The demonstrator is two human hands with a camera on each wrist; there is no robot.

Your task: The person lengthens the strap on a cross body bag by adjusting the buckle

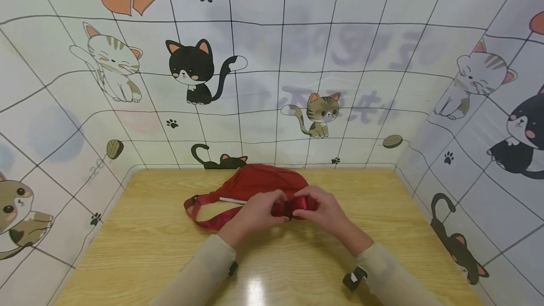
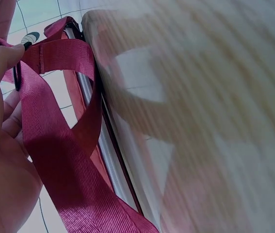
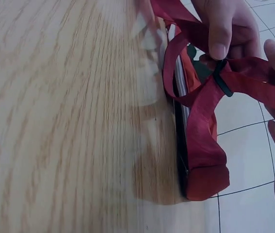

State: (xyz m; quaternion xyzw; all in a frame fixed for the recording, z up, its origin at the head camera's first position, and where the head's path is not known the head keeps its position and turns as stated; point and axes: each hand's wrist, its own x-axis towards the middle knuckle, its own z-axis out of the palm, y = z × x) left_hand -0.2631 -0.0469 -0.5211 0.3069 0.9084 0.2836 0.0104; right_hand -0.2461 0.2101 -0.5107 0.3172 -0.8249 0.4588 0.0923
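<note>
A red waist bag [image 1: 265, 181] lies toward the back of the table, its long strap [image 2: 55, 126] looping out to the left and across the front. My left hand [image 1: 259, 211] pinches the strap at a black slider buckle [image 3: 222, 78], thumb pressed by the slider's edge. Close beside it, my right hand [image 1: 326, 209] grips a raised fold of the same strap, thumb and fingers on either side. In the right wrist view the strap passes through the slider, and a red tab [image 3: 207, 183] of the bag hangs low. Part of the bag's front is hidden behind both hands.
The wooden table [image 1: 140, 259] has a glossy, reflective top. Cat-printed cloth walls [image 1: 263, 46] stand behind it and at both sides. A pale zipper strip [image 1: 233, 200] runs along the bag. Black bands with small devices [image 1: 354, 279] sit at the wrists.
</note>
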